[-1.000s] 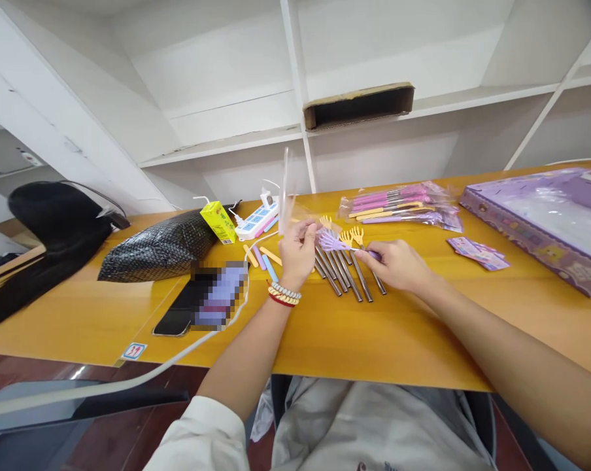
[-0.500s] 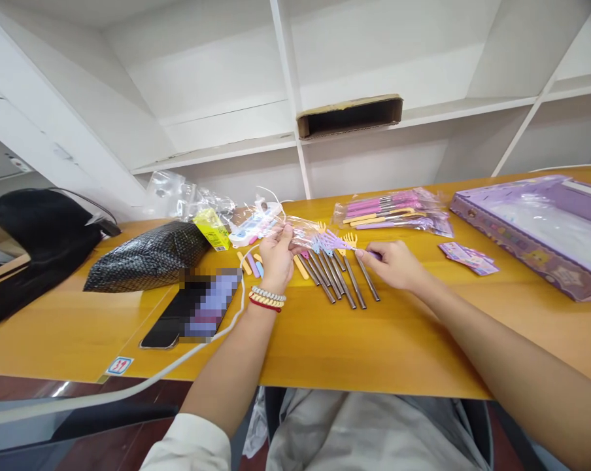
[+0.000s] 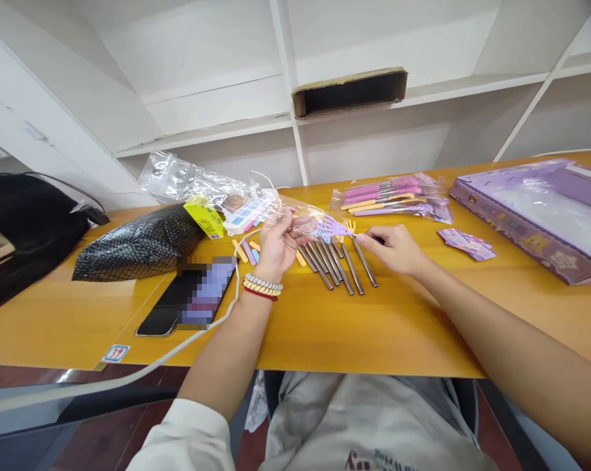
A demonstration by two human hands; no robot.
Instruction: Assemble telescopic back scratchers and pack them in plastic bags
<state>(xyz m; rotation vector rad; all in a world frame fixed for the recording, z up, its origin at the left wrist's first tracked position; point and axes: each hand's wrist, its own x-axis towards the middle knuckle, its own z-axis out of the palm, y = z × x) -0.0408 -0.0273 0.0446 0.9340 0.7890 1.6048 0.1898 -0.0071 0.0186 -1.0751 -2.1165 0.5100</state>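
Note:
My left hand [image 3: 277,245] pinches a clear plastic sleeve [image 3: 303,216] that stretches to the right. My right hand [image 3: 391,247] has its fingers closed on a purple back scratcher [image 3: 338,226]. Its claw-shaped head points left at the sleeve's right end; I cannot tell how far inside it lies. Beneath and between the hands lie several metal scratcher rods [image 3: 348,278] side by side, some with yellow or blue claw heads. A yellow claw head [image 3: 351,226] shows just behind the purple one. Loose yellow and purple handle pieces [image 3: 248,252] lie left of my left hand.
Bagged pink, yellow and purple scratchers [image 3: 393,196] lie behind. At right are small printed cards [image 3: 467,243] and a purple display box [image 3: 521,235]. At left stand a phone [image 3: 161,304], a black bubble-wrap bag [image 3: 138,248] and a yellow carton [image 3: 204,217]. A white cable [image 3: 178,353] crosses the left side.
The purple scratcher's head and the plastic sleeve now overlap more than before. Both hands stay near the same place, while the whole view has shifted slightly.

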